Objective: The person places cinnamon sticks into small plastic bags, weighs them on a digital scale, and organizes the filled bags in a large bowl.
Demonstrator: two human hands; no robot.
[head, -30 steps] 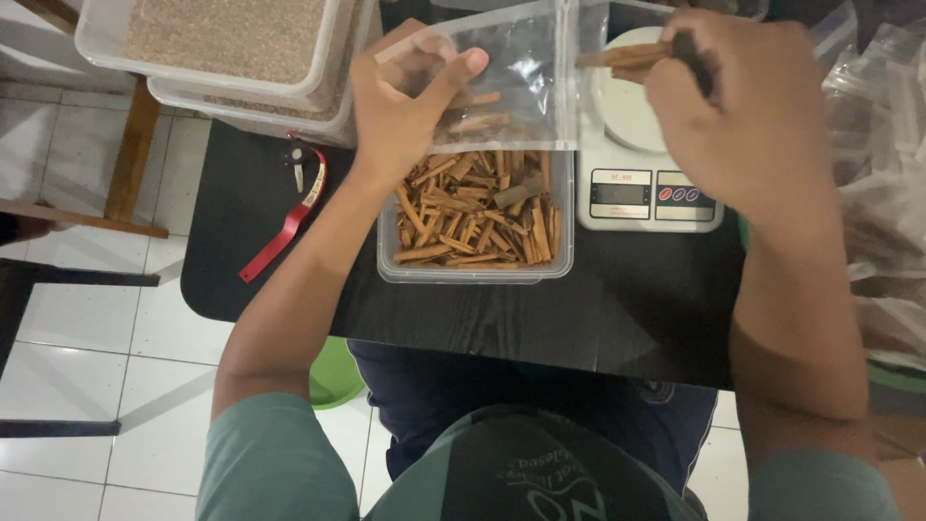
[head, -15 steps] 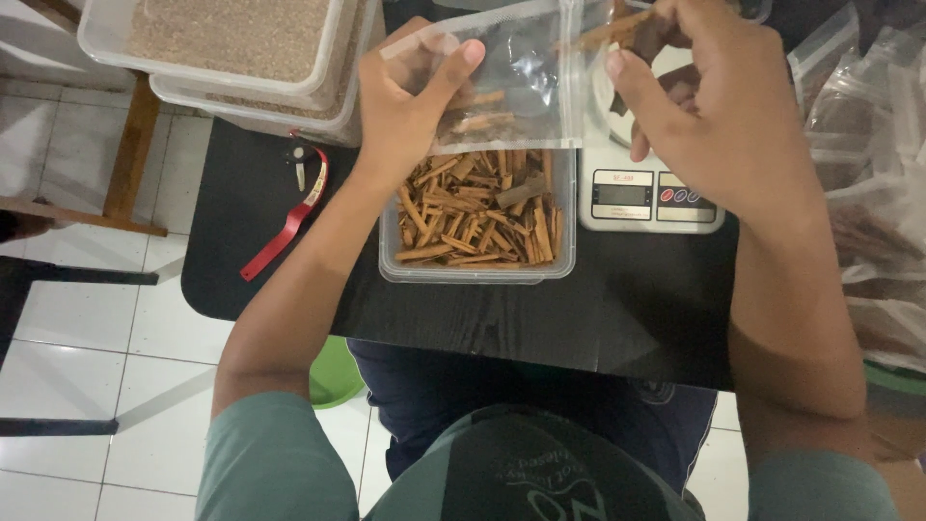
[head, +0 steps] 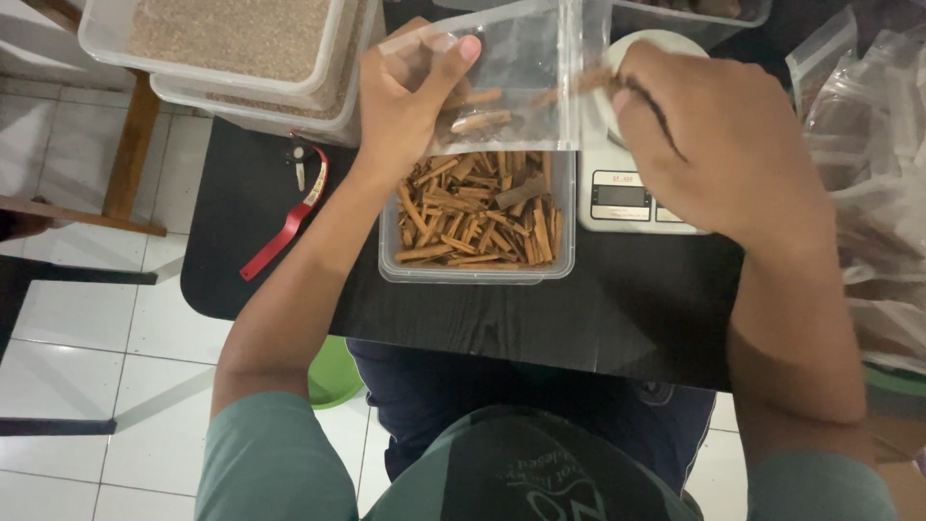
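The left hand (head: pixel 410 101) pinches a clear plastic bag (head: pixel 511 77) just above the tub of cinnamon sticks (head: pixel 477 217) on the black worktop (head: pixel 579 318). The right hand (head: pixel 719 145), fingers pressed together, pinches a cinnamon stick (head: pixel 579 85) at the bag's mouth, over the scale (head: pixel 627 198) beside the tub.

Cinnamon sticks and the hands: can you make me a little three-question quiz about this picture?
1. True or false: the left hand holds the clear plastic bag above the tub of cinnamon sticks.
2. What sits right of the tub? A) kitchen scale B) kettle C) plate
3. Fill in: the red-handled tool lies on the black ____.

Key: 1 true; 2 A; 3 table. The right hand pushes a stick into the bag.
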